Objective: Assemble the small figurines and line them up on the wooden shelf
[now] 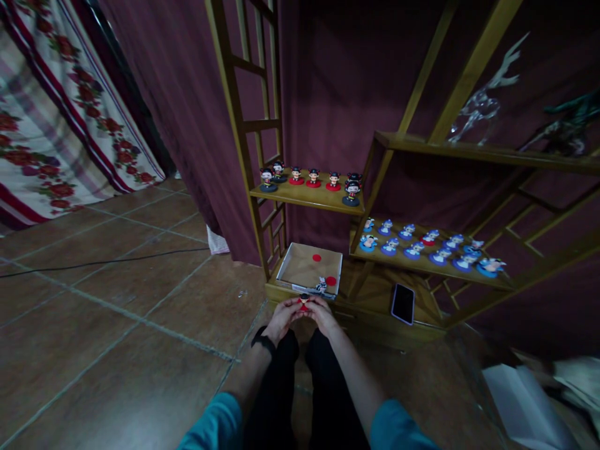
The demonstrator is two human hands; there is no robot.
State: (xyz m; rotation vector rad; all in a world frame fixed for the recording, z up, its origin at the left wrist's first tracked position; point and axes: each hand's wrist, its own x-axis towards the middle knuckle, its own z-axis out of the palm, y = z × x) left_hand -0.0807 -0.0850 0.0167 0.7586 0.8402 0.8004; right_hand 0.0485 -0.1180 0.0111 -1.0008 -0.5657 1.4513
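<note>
Between my two hands is a small red figurine [304,301] with a black top, held upright in front of my knees. My left hand [282,314] grips it from the left, fingers closed round its base. From the other side my right hand [323,312] closes on the same figurine. Just beyond the hands sits a shallow open box [307,273]. In it lie a red disc [317,257], a second red disc [330,281] and a small black-and-white piece [321,285] whose kind I cannot make out.
A wooden shelf [309,197] ahead bears several red and dark figurines. To the right, a lower shelf [440,269] carries several blue and purple ones. A phone [403,304] lies on the bottom board. A clear deer ornament [482,109] stands above. A cable [107,261] crosses the floor.
</note>
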